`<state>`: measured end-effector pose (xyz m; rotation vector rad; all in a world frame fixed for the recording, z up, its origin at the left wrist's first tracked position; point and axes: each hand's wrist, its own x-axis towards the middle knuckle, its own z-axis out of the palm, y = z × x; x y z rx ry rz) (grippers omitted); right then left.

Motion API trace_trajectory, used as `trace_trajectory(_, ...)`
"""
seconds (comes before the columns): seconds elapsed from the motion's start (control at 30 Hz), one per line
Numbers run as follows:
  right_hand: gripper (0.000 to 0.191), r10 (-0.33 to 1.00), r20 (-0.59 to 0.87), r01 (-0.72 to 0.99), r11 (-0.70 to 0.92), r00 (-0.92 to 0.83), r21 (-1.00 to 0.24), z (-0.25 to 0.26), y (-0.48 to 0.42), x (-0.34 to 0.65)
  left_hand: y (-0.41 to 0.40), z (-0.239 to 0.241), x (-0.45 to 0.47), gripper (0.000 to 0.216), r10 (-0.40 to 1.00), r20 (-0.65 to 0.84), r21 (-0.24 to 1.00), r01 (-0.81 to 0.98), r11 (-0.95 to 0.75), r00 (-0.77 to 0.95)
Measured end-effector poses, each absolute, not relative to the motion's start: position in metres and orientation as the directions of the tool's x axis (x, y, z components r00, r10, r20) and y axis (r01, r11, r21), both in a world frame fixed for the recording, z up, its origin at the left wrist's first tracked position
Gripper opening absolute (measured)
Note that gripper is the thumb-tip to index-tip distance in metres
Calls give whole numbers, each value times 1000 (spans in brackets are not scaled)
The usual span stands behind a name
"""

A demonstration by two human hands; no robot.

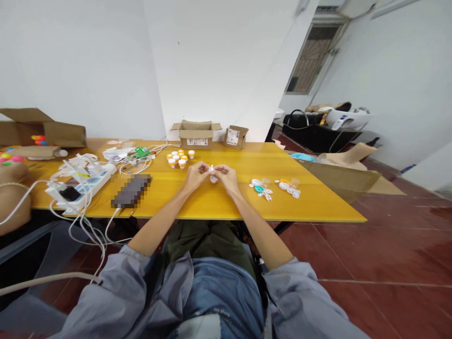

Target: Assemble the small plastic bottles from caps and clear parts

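Both forearms stretched forward over the table [318,197], bare from rolled grey sleeves, wrists meeting at mid-table. Left hand [196,175] and right hand [226,176] fingertip to fingertip, pinching between them a small white part [211,168] held just above the tabletop (detail too small to make out). Directly beneath, a small round cup [213,179], pale with an orange tint, resting on the wood between the two hands.

To the left rear, a cluster of orange-and-white capped pots [178,158], cylindrical and glossy. To the right, scattered flat pieces [262,189], white plastic with one teal ring, and a second scatter [289,188] beyond. Two cardboard boxes [196,134] at the far edge, flaps open on the larger. At left, a white power strip [83,186] with tangled white cables.

Tabletop of smooth yellow-orange laminate, lightly glossy. Floor of dark red tile; walls plain white; barred window [312,59] at upper right.
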<state>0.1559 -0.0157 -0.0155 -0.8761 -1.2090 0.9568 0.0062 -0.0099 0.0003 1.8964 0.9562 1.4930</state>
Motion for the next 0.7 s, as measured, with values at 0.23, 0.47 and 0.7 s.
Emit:
trace_trajectory(0.23, 31, 953, 292, -240, 304, 83, -922, -16, -19, 150, -12, 3, 6, 25, 806, 580, 787, 171, -592, 120)
trace_trajectory(0.47, 38, 952, 299, -250, 306, 69, -919, -15, -21, 150, -11, 1, 6, 18, 805, 580, 786, 174, -593, 124)
trace_trajectory(0.7, 41, 947, 316, -199, 322, 65, -925, -15, -20, 151, -11, 0, 5, 16, 789, 600, 764, 202, -614, 128)
